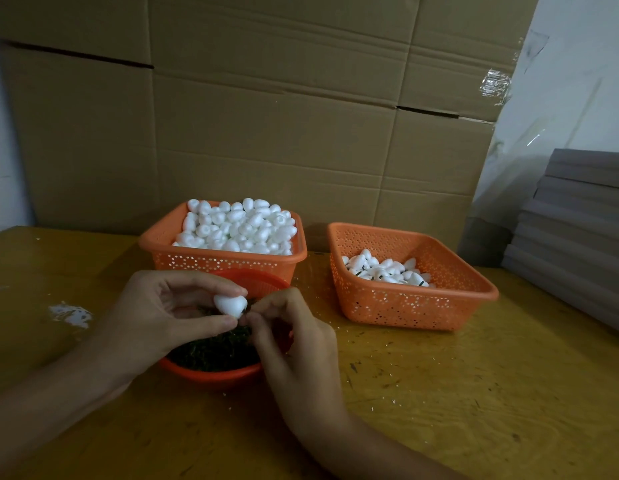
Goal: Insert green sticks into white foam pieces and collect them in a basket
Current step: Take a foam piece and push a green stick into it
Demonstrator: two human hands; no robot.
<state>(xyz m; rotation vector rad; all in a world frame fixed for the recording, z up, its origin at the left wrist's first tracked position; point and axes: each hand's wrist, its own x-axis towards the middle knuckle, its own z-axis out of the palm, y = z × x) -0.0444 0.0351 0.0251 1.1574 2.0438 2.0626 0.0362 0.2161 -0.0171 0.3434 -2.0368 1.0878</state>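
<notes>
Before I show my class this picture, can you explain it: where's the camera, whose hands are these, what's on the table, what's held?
No machine here: a person works bare-handed, filmed by a camera worn on their head. The left hand pinches a white foam piece; the right hand pinches at its tip, seemingly a green stick, mostly hidden. On the table stand a red bowl of green sticks, an orange basket heaped with foam pieces, and a second basket holding a few pieces with sticks.
</notes>
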